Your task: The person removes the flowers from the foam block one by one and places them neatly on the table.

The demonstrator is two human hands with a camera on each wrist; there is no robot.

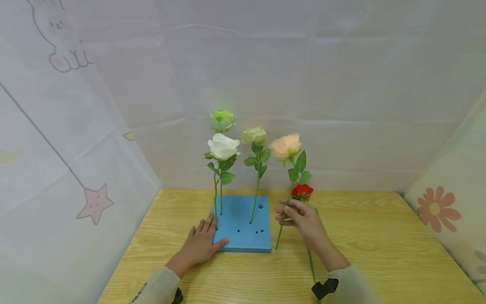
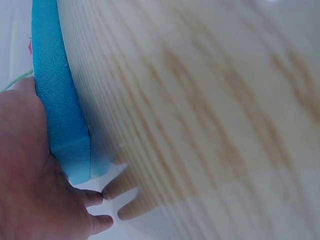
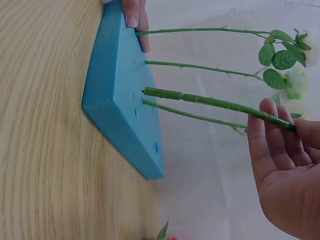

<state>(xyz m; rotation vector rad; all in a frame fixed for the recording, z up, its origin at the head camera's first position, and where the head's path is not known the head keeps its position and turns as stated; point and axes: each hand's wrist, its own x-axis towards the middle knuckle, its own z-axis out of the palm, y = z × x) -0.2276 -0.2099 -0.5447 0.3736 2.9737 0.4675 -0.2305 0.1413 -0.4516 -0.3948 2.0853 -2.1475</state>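
My right hand pinches the green stem of a peach artificial rose between thumb and fingers. The flower leans slightly right, its stem's lower end just right of a blue foam block. In the right wrist view that bare stem points toward the block's holed face. My left hand rests along the block's left edge, fingers spread and thumb on its front part. Standing in the block's holes are a white rose, a green rose and a pale cream-green rose.
A red rose lies on the wooden table at the right, its stem running under my right forearm. Several unfilled holes show in the block's front and right. Printed cloth hangs behind and on both sides.
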